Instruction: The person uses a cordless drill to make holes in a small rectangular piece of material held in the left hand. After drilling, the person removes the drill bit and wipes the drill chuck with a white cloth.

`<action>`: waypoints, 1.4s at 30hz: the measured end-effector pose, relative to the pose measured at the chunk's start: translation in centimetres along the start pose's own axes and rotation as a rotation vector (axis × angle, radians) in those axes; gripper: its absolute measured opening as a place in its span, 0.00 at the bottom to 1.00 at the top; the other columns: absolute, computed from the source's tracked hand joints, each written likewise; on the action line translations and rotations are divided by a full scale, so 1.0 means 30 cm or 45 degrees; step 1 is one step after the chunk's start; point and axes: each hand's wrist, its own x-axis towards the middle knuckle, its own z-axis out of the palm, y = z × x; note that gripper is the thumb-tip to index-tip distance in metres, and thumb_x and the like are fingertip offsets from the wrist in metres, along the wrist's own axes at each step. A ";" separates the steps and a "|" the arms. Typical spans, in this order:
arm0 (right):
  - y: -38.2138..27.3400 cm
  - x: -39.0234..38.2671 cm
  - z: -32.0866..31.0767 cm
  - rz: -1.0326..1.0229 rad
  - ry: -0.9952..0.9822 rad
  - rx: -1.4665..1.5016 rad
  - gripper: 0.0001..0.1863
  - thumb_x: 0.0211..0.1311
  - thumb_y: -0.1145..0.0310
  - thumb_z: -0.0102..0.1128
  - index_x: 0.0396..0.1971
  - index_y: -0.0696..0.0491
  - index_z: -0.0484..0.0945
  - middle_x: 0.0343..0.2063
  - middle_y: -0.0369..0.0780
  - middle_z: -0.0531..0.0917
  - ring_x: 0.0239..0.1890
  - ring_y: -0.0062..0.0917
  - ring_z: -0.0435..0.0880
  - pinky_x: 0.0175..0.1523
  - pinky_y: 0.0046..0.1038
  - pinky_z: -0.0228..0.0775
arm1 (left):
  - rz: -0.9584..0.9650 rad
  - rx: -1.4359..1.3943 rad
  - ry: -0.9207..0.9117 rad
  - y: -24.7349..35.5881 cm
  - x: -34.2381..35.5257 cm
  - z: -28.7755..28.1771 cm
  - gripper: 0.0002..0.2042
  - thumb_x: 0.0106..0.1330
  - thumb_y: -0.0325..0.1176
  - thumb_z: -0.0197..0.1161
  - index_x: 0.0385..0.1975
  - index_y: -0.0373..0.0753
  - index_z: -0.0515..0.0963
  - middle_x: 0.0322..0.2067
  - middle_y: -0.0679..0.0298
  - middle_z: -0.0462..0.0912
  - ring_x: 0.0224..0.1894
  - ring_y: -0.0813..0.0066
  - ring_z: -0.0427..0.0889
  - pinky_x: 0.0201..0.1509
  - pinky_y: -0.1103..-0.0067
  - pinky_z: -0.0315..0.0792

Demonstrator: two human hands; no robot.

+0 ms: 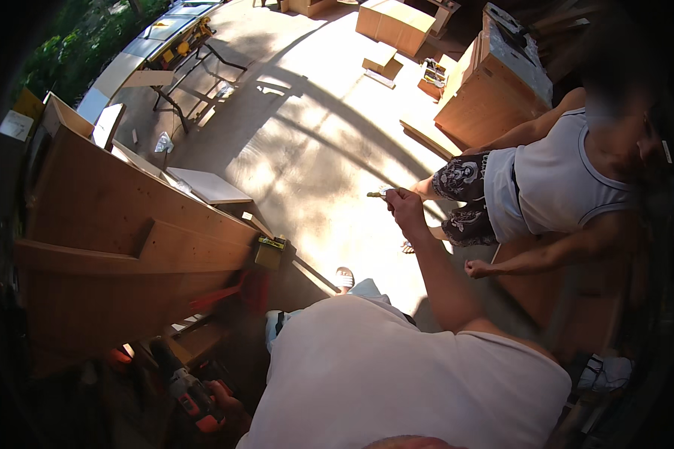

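Observation:
Down at the lower left, my left hand (223, 399) is wrapped round the grip of a cordless drill (185, 388) with a black front and red-and-grey body. Its chuck tilts up toward the large wooden panel. Out in front of me, my right hand (406, 209) is raised with fingers pinched on a small slim yellowish-green piece (375, 195). That piece sticks out to the left of my fingertips, too small to name exactly. Sunlit floor lies behind it.
A wooden cabinet carcass (138, 247) fills the left, with a yellow-and-black box (269, 253) at its corner. A co-worker in a white tank top (547, 172) stands close on the right. Behind are more cabinets (487, 90) and a folding-leg table (195, 82) along the greenery.

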 end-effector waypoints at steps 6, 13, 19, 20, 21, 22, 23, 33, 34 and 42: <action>-0.293 0.185 0.008 -0.110 -0.171 0.341 0.08 0.62 0.68 0.57 0.24 0.55 0.77 0.15 0.30 0.73 0.12 0.08 0.60 0.15 0.15 0.48 | 0.084 -0.314 -0.663 0.208 -0.217 0.439 0.12 0.51 0.31 0.66 0.35 0.37 0.77 0.27 0.63 0.79 0.29 0.74 0.78 0.34 0.76 0.74; -0.314 0.481 -0.005 -0.030 -0.142 0.341 0.07 0.63 0.69 0.54 0.27 0.55 0.75 0.15 0.29 0.71 0.11 0.08 0.60 0.14 0.15 0.46 | 0.217 -0.507 -1.035 0.453 -0.199 0.913 0.13 0.53 0.31 0.65 0.38 0.37 0.76 0.28 0.63 0.78 0.29 0.76 0.78 0.35 0.77 0.74; -0.173 0.868 -0.048 0.187 -0.008 0.042 0.06 0.61 0.69 0.55 0.25 0.51 0.73 0.14 0.28 0.67 0.11 0.10 0.59 0.13 0.17 0.47 | 0.160 -0.590 -1.041 0.570 -0.159 1.346 0.15 0.54 0.31 0.64 0.42 0.38 0.75 0.28 0.64 0.78 0.30 0.77 0.77 0.36 0.77 0.74; -0.148 0.942 -0.064 0.265 0.019 0.089 0.06 0.61 0.69 0.55 0.25 0.51 0.73 0.15 0.28 0.67 0.11 0.11 0.59 0.12 0.17 0.47 | 0.128 -0.598 -1.044 0.581 -0.141 1.432 0.15 0.54 0.31 0.64 0.42 0.38 0.75 0.28 0.64 0.78 0.30 0.77 0.77 0.36 0.78 0.73; -0.114 1.015 -0.097 0.349 0.059 0.136 0.05 0.61 0.69 0.55 0.25 0.50 0.73 0.15 0.29 0.67 0.10 0.12 0.60 0.12 0.17 0.47 | 0.049 -0.598 -1.088 0.572 -0.131 1.517 0.15 0.54 0.31 0.64 0.42 0.37 0.75 0.29 0.64 0.78 0.31 0.77 0.77 0.37 0.77 0.73; -0.071 1.094 -0.123 0.381 0.093 0.095 0.03 0.61 0.70 0.54 0.28 0.50 0.73 0.15 0.30 0.67 0.10 0.14 0.61 0.12 0.18 0.48 | -0.021 -0.597 -1.096 0.577 -0.115 1.582 0.15 0.54 0.31 0.64 0.42 0.37 0.75 0.29 0.64 0.78 0.31 0.76 0.77 0.37 0.77 0.73; -0.036 1.185 -0.148 0.428 0.117 0.061 0.04 0.61 0.69 0.53 0.27 0.49 0.72 0.15 0.30 0.67 0.10 0.14 0.61 0.12 0.19 0.48 | -0.093 -0.601 -1.103 0.578 -0.094 1.645 0.16 0.53 0.31 0.64 0.42 0.37 0.75 0.30 0.64 0.78 0.32 0.76 0.77 0.37 0.76 0.73; 0.129 1.786 -0.205 0.951 0.160 -0.904 0.11 0.60 0.63 0.54 0.19 0.48 0.68 0.15 0.34 0.66 0.12 0.26 0.63 0.17 0.31 0.53 | -0.060 -0.350 -0.803 0.872 0.141 1.853 0.13 0.55 0.30 0.63 0.41 0.36 0.77 0.31 0.62 0.81 0.32 0.71 0.81 0.38 0.75 0.75; 0.114 1.849 -0.141 0.958 0.124 -0.956 0.11 0.60 0.63 0.54 0.20 0.48 0.69 0.15 0.34 0.67 0.13 0.26 0.63 0.18 0.31 0.54 | -0.007 -0.325 -0.779 0.886 0.162 1.870 0.12 0.55 0.30 0.62 0.39 0.37 0.78 0.31 0.61 0.82 0.33 0.69 0.82 0.38 0.74 0.75; -0.075 2.538 0.813 0.802 -0.316 -0.986 0.12 0.60 0.58 0.59 0.23 0.49 0.77 0.21 0.33 0.76 0.16 0.24 0.69 0.21 0.28 0.60 | -0.444 -0.003 -0.324 0.907 0.171 2.073 0.08 0.51 0.33 0.65 0.27 0.37 0.77 0.25 0.62 0.80 0.30 0.65 0.80 0.36 0.70 0.72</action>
